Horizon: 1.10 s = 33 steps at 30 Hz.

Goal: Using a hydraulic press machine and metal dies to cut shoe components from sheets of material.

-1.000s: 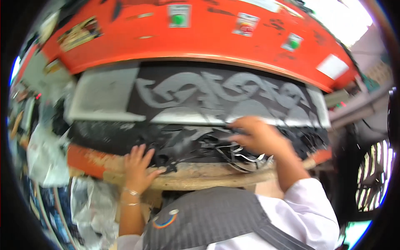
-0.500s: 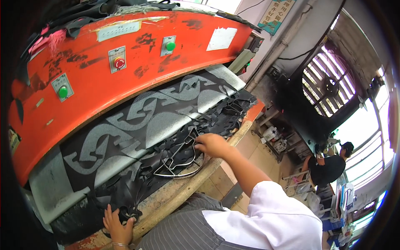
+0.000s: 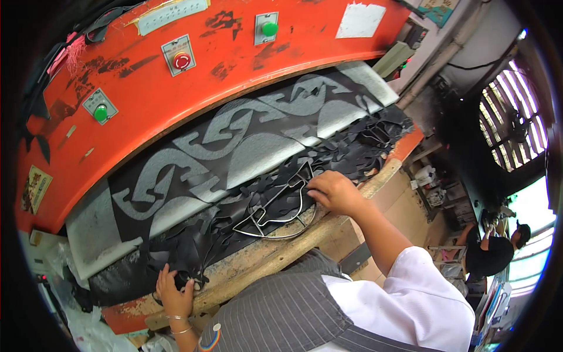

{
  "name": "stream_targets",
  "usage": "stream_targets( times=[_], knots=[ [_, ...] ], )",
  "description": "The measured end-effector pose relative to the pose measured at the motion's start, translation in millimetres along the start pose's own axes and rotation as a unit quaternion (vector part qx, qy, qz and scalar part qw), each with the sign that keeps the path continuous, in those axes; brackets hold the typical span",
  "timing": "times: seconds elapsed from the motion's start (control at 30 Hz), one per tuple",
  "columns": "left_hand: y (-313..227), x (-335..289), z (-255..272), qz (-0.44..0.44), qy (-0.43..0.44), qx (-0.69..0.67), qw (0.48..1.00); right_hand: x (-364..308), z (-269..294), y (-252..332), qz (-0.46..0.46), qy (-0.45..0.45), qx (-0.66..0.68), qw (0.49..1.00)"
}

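Note:
A metal cutting die (image 3: pixel 261 223), a curved outline of thin strip with cross braces, lies on a heap of black leather-like scraps (image 3: pixel 226 220) along the machine's front ledge. My right hand (image 3: pixel 333 192) has its fingers closed on the die's right-hand side. Near the ledge's left end, my left hand (image 3: pixel 175 295) rests against the scraps, thumb and fingers apart. Behind the heap, a black sheet (image 3: pixel 170 151) with curved shapes cut out lies over a pale cutting board (image 3: pixel 94 243), which shows through the openings.
The orange press beam (image 3: pixel 223 82) spans the far side, bearing two green buttons and a red one (image 3: pixel 181 60). A worn wooden rail (image 3: pixel 275 261) edges the ledge before me. At far right another person (image 3: pixel 489 255) sits working. White plastic bags (image 3: pixel 82 328) lie lower left.
My view has shifted, so the press, the die and both hands appear farther right. Both hands keep about the same places on the ledge, and the right one is still at the die.

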<state>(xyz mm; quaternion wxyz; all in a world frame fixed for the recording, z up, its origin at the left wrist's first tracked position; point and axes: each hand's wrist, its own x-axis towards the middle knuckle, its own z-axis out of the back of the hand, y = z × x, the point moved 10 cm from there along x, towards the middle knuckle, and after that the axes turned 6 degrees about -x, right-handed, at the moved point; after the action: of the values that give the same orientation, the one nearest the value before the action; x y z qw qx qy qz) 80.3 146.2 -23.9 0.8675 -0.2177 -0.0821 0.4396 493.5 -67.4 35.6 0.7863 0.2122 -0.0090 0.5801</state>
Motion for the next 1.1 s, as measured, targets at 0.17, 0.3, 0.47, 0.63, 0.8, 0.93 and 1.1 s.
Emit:
stream_targets(
  times=[0.17, 0.3, 0.47, 0.63, 0.8, 0.93, 1.1],
  knots=[
    [-39, 2, 20, -0.053, -0.16, 0.058, 0.984, 28, -6, 75, 0.188, -0.016, 0.079, 0.979],
    [-99, 15, 2, -0.132, -0.129, -0.049, 0.982, 54, -41, 100, 0.203, 0.012, 0.115, 0.972],
    [-209, 67, -49, -0.23, -0.013, -0.058, 0.972, 59, -110, 110, 0.194, 0.26, 0.053, 0.944],
    [-223, 89, -89, -0.218, 0.034, -0.119, 0.968, 77, -48, 44, 0.18, 0.165, 0.119, 0.963],
    [-214, 79, -96, -0.271, -0.017, -0.108, 0.956, 56, 17, -111, -0.016, -0.002, 0.031, 0.999],
    [-210, 72, -92, -0.18, 0.037, -0.071, 0.98, 22, 73, -161, -0.102, -0.175, -0.064, 0.977],
    [-215, 56, -83, -0.22, -0.055, -0.126, 0.966, -31, -12, -185, -0.093, 0.123, -0.101, 0.983]
  ],
)
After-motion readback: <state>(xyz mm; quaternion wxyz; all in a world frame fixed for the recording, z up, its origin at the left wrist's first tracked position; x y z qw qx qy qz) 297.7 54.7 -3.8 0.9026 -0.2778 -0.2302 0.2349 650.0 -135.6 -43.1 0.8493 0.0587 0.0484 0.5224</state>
